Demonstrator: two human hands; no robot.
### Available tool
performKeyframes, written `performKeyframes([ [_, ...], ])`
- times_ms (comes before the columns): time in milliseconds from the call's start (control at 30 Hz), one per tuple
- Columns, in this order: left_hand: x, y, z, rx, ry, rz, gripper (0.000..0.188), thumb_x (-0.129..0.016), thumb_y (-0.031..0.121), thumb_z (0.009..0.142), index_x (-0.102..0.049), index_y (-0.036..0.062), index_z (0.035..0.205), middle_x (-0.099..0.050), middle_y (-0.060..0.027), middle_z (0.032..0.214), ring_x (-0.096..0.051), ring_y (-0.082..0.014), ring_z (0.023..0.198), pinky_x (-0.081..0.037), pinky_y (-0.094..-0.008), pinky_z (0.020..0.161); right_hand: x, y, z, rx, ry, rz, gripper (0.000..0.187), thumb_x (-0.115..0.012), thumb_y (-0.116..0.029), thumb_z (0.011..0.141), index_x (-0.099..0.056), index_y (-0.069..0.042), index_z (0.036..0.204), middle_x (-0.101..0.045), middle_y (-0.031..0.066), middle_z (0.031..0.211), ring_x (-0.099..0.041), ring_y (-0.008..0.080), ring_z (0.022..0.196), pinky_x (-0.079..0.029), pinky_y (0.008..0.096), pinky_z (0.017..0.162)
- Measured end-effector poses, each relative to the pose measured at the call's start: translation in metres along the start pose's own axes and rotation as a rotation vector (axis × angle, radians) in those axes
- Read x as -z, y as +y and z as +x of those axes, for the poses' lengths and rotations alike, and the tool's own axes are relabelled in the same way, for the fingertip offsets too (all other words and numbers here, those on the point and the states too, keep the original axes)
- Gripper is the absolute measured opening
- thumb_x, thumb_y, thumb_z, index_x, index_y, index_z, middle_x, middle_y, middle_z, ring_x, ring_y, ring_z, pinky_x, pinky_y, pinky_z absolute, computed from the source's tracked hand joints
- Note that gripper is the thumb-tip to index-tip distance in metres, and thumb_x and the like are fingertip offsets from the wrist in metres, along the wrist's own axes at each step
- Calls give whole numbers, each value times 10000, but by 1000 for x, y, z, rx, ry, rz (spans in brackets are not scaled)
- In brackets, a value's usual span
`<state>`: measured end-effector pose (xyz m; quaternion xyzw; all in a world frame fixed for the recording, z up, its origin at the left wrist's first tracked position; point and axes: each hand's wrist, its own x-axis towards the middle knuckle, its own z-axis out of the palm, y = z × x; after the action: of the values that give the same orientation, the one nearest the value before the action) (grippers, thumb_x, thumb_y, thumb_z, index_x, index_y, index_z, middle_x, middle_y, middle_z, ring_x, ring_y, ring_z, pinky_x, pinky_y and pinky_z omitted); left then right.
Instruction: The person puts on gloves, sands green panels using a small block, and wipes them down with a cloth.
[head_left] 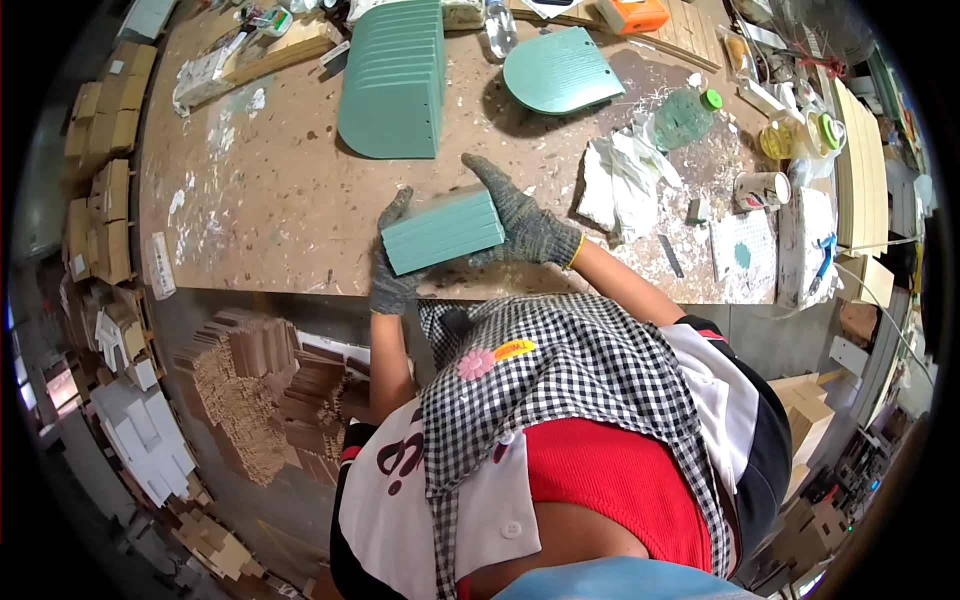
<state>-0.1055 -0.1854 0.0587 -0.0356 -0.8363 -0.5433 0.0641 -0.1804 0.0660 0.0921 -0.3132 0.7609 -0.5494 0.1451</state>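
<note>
Bundle (443, 240): green slabs, stacked flat, qty approx. 4–5 (layers hard to count); held at bench's near edge, slightly tilted, R end higher in view.
L hand (393, 262): gloved, part-curled round bundle's L end, thumb up along the side.
R hand (522, 222): gloved, spread fairly wide, palm vs. R end; has hold of bundle jointly w/ L hand.
Handling (est.): stiff, mod. wt.; smooth painted faces may slip layer on layer, edges may chip or scuff.
Grip (est.): both short ends, squeezed inward, fingers under bottom layer.
Arch-ended stack (388, 115): green, qty 1, beyond bundle; approx. 10+ pcs, exact no. unclear.
Arch-ended panel (560, 72): green, 1 seen on top; can't tell if more beneath.
Green-capped bottle (684, 120): qty 1, greenish, lying R of centre.
Cup (762, 190): qty 1.
White cloth (622, 188): qty 1, crumpled, near R forearm.
Bench (250, 225): qty 1, paint-spotted.
</note>
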Motion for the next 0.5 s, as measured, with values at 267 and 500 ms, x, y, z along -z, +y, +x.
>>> performKeyframes([
  [267,10,-12,12,190,-62,-190,504,-661,127,942,-489,13,1401,-562,-89,1288,-568,-195,1147,-483,-354,1032,-8,12,0,-19,40,88,1278,-925,-432,637,-166,-6,1574,-331,229,1556,-317,384,1451,-256,451,1217],
  [500,19,-3,30,-10,-166,117,780,-849,205,756,-463,23,1408,-533,-121,1353,-539,-231,1214,-451,-361,1057,-12,20,1,-12,125,110,1075,-870,-281,685,-279,-35,1549,-457,243,1453,-460,402,1333,-365,466,1141],
])
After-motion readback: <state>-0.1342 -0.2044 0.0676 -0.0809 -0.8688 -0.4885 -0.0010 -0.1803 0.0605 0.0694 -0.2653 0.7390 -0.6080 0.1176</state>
